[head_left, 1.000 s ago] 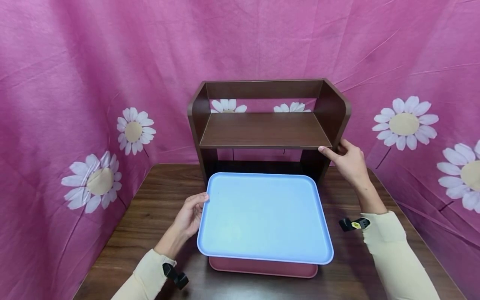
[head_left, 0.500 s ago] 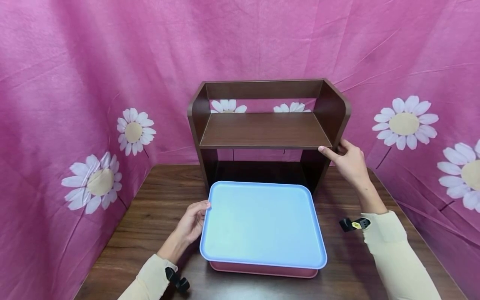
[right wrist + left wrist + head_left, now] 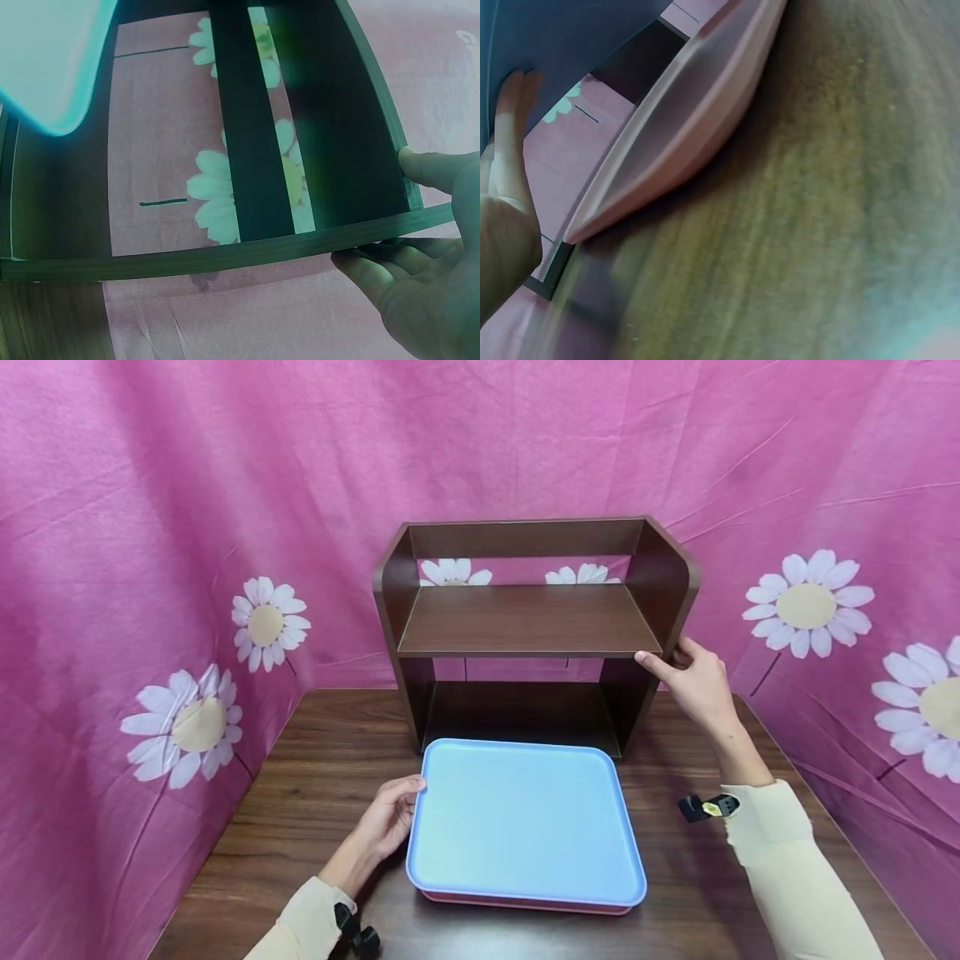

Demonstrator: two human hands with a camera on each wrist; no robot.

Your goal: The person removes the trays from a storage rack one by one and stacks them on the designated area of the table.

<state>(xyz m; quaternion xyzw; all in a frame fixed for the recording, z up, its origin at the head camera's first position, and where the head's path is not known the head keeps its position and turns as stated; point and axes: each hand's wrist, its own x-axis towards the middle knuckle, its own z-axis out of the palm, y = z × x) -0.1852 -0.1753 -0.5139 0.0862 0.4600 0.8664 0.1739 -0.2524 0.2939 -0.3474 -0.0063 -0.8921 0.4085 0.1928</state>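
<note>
A light blue rectangular tray (image 3: 525, 818) is held by my left hand (image 3: 386, 825), which pinches its left edge, thumb over the rim and fingers underneath. Below it a dull red tray (image 3: 686, 139) lies on the wooden table; the left wrist view shows a gap between the two. From above, the blue tray hides most of the red one. At the back stands a dark brown two-tier shelf (image 3: 532, 620). My right hand (image 3: 697, 689) grips its right side panel, with the thumb at the front edge by the middle board and the fingers around the outer side.
The wooden table (image 3: 300, 793) carries the trays and the shelf. A pink curtain (image 3: 525, 435) with white daisies hangs close behind and along both sides. The shelf's lower board (image 3: 521, 706) lies just beyond the blue tray's far edge.
My left hand has brought the blue tray back toward me and lower, so it covers more of the red tray and uncovers the shelf's lower board. The right hand stays on the shelf.
</note>
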